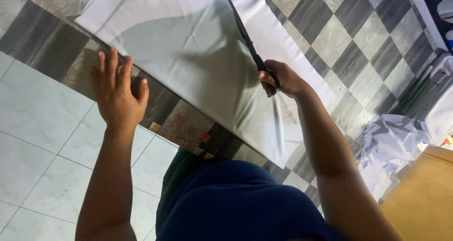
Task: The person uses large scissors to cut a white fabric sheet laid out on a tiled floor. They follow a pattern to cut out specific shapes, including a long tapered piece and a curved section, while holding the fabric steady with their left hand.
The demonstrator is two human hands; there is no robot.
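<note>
A long sheet of white cloth (188, 38) lies spread flat on a checkered grey mat (349, 38) on the floor. My right hand (281, 78) grips the handles of black scissors (247, 38), whose blades point away from me over the cloth and look closed. My left hand (117, 92) rests flat with fingers spread at the cloth's near left edge, partly on the mat. My shadow falls across the middle of the cloth.
White floor tiles (37, 128) lie to the left. A crumpled white cloth (391, 142) sits at the right, beside a tan wooden surface (424, 194). White and dark objects stand at the far right edge. My dark blue clothing fills the bottom centre.
</note>
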